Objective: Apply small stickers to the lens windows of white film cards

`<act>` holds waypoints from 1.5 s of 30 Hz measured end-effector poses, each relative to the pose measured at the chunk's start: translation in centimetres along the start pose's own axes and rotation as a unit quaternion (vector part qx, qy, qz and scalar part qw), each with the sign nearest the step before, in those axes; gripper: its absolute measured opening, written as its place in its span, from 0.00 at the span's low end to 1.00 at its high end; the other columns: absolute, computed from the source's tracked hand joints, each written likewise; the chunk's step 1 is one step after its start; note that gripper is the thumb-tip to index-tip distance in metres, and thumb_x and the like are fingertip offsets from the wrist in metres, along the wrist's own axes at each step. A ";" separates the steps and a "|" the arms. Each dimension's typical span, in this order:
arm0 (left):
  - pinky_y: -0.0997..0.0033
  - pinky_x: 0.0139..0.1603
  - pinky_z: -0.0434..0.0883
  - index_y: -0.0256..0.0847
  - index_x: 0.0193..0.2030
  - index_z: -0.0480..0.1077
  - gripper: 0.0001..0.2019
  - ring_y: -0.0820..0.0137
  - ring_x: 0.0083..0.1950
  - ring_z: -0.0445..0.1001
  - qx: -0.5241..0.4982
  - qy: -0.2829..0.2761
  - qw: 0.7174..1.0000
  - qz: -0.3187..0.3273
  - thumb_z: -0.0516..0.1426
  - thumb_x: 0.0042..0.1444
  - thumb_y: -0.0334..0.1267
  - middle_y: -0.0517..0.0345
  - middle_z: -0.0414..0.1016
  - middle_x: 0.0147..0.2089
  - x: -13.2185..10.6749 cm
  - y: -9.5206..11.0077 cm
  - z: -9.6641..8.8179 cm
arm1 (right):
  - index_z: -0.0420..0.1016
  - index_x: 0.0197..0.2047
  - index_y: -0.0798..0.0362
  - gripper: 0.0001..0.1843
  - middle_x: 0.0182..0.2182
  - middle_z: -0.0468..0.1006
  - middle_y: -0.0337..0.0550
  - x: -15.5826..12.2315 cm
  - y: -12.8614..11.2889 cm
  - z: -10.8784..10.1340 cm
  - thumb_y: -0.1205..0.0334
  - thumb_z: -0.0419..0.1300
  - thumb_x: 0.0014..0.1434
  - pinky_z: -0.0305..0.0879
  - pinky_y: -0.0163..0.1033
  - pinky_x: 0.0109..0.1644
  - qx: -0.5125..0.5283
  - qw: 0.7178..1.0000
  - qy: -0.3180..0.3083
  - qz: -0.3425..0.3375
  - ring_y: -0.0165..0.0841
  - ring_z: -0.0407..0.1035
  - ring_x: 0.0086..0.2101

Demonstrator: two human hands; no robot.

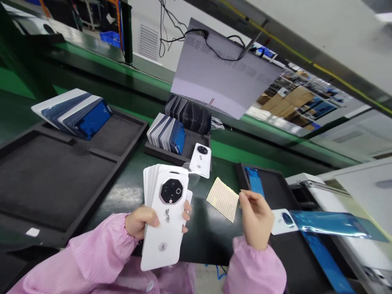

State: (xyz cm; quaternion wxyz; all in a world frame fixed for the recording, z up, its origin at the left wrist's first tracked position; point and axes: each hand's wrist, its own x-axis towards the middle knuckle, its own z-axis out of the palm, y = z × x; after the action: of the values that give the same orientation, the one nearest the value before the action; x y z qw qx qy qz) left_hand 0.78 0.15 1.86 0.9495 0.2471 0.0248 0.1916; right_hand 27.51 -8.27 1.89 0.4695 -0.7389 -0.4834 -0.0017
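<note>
My left hand (142,220) grips a fanned stack of white phone back covers (171,241), thumb in front and fingertips round the right side. The front cover has a black octagonal camera ring, dark lettering and a small round emblem. My right hand (257,214) is closed, thumb and forefinger pinched at the right corner of a yellowish sheet of tiny stickers (223,200). Whatever sits between those fingertips is too small to make out. Beyond the stack, another white cover (201,159) rests at the front edge of a black foam tray (196,141).
A large black tray (58,179) on the left bears a row of white and blue panels (73,112). More covers (165,132) stand in the middle tray. At right, a white cover (280,221) and blue film (330,223) lie over another black tray. A grey panel (223,73) hangs above.
</note>
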 end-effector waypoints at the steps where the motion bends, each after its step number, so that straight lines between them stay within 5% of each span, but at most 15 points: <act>1: 0.57 0.50 0.65 0.33 0.51 0.68 0.32 0.58 0.46 0.70 0.003 -0.003 1.000 0.006 0.52 0.32 0.29 0.52 0.72 0.47 0.0 0.0 0.0 | 0.71 0.38 0.58 0.11 0.29 0.74 0.45 1.1 2.1 -0.2 0.59 0.55 0.59 0.65 0.37 0.28 -0.008 0.999 -0.032 0.026 0.32 0.69 0.28; 5: 0.53 0.52 0.63 0.34 0.53 0.65 0.34 0.59 0.47 0.68 0.005 -0.017 1.000 0.008 0.53 0.31 0.29 0.49 0.70 0.49 0.1 -0.3 -0.3 | 0.72 0.31 0.57 0.12 0.25 0.74 0.41 4.6 8.3 1.4 0.55 0.58 0.56 0.67 0.36 0.28 -0.047 0.988 -0.137 0.048 0.30 0.69 0.25; 10: 0.51 0.52 0.62 0.36 0.55 0.62 0.36 0.58 0.47 0.69 0.010 -0.017 1.000 0.000 0.54 0.32 0.29 0.48 0.69 0.49 0.3 -0.2 -0.6 | 0.70 0.39 0.57 0.10 0.35 0.74 0.40 5.9 11.0 4.3 0.58 0.56 0.60 0.69 0.40 0.37 -0.114 0.972 -0.201 0.046 0.29 0.70 0.32; 45: 0.49 0.51 0.62 0.36 0.57 0.60 0.36 0.56 0.47 0.67 0.025 -0.012 0.999 -0.016 0.53 0.33 0.31 0.48 0.67 0.51 0.6 -0.7 -1.3 | 0.70 0.43 0.56 0.11 0.39 0.73 0.43 5.2 12.3 5.3 0.58 0.55 0.61 0.69 0.42 0.40 -0.122 0.975 -0.180 0.051 0.31 0.70 0.36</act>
State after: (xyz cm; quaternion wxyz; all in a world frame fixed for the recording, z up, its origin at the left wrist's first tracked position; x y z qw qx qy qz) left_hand 1.38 0.42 0.37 0.9463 0.2725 0.0226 0.1724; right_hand 36.71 -1.99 -7.18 0.2807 -0.8026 -0.5175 0.0960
